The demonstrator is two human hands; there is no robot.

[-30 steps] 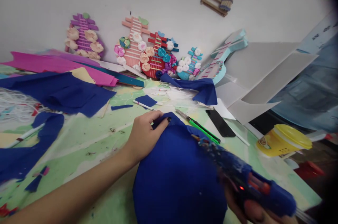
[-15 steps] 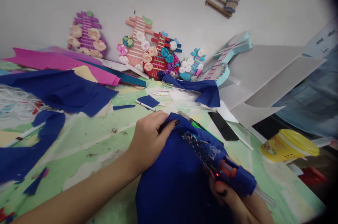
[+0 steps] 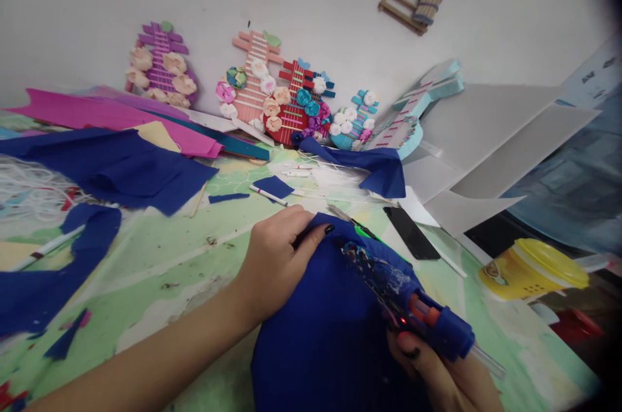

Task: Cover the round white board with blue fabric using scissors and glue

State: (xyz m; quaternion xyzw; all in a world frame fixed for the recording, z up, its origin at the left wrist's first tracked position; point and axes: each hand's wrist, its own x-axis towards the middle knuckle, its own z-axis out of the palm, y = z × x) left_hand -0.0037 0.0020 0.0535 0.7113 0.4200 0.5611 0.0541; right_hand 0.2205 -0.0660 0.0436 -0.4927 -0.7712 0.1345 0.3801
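A dark blue sheet, paper or felt-like (image 3: 315, 334), rises from the bottom middle with a rounded outline. Its far edge is pinched between the thumb and fingers of my left hand (image 3: 276, 256). My right hand (image 3: 432, 360) is wrapped around a blue hot glue gun (image 3: 413, 302) with a small red light lit. A clear glue stick (image 3: 488, 361) pokes out of its back end. The gun's nozzle, crusted with glue residue, lies over the blue sheet near the pinched edge. Whether the tip touches the sheet I cannot tell.
Green-handled scissors (image 3: 362, 230) and a black phone (image 3: 412, 232) lie past the sheet. A yellow tub (image 3: 534, 269) stands right. Blue scraps (image 3: 111, 169) and white string (image 3: 34, 185) cover the left. Several flower-decorated guitar shapes (image 3: 250, 81) lean on the wall.
The glue gun has shifted very slightly right along with my right hand. My left thumb and the pinched edge sit slightly lower and to the right. Everything else looks the same.
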